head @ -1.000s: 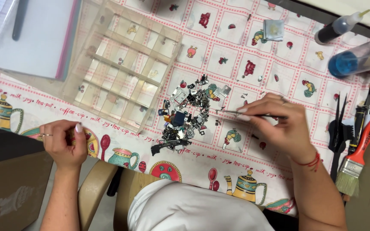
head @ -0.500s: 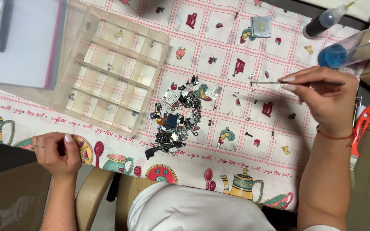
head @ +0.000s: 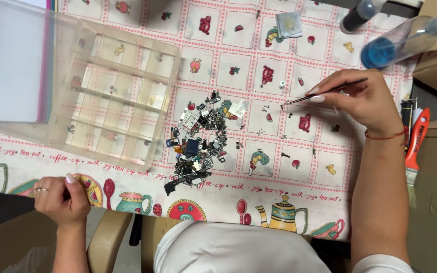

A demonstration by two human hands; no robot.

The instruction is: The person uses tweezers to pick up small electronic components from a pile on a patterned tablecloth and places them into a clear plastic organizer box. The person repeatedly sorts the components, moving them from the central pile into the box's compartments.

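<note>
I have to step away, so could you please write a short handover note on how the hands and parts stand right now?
Right hand: holds tweezers, tips just above the tablecloth, right of the pile of small parts.
Left hand: closed, resting at the near table edge.
Clear compartment box: left of the pile; only a few bits in its compartments.
Done: little sorted.
Left: most of the pile, plus loose screws scattered near the tweezers.

Thin dark tweezers (head: 324, 93) lie nearly level, tips pointing left above the patterned cloth. A heap of small dark metal parts (head: 201, 141) sits just left of them, near the table's middle.
</note>
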